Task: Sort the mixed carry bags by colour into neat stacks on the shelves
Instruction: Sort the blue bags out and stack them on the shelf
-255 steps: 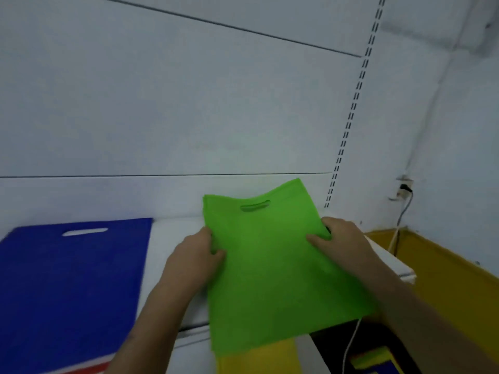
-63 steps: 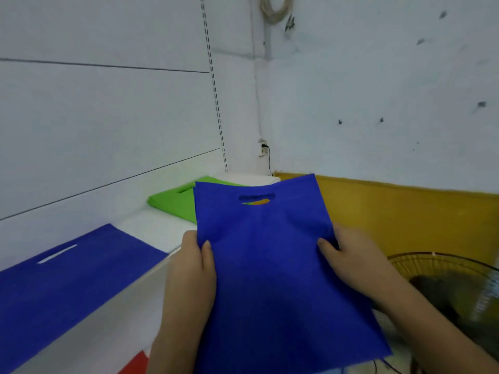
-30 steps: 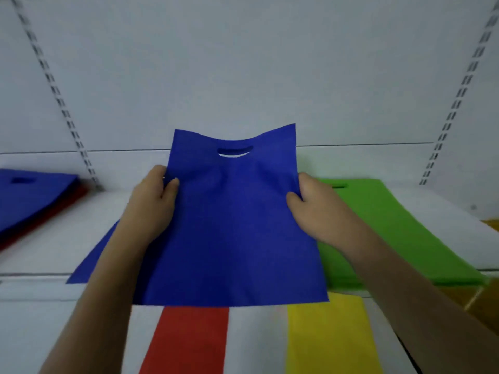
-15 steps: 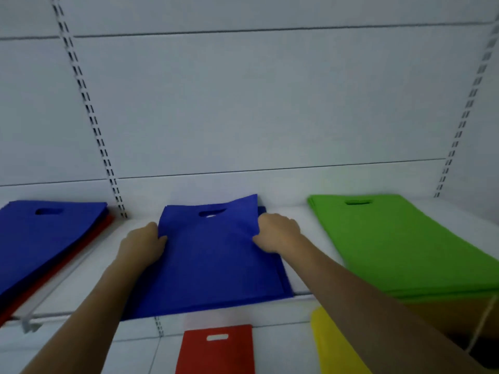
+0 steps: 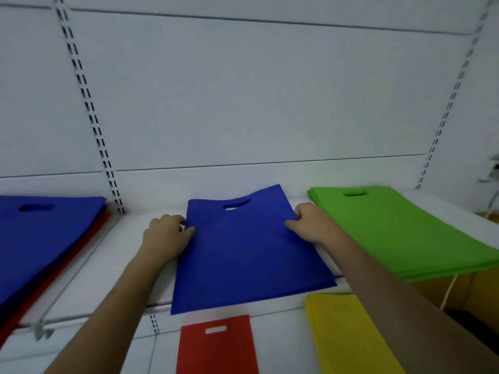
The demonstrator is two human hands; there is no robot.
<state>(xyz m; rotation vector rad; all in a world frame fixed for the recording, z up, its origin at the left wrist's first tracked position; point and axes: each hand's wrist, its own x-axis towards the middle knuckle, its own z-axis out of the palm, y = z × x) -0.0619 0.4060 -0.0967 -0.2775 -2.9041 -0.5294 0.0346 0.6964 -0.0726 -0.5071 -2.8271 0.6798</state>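
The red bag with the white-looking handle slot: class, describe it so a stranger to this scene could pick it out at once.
Start at the white shelf where both hands hold a blue bag. Drop to the level below, just under that bag's front edge: the red bag lies flat there, left of the yellow bags. It is the only fully visible red one; the other red merely peeks out beneath the far-left blue stack.
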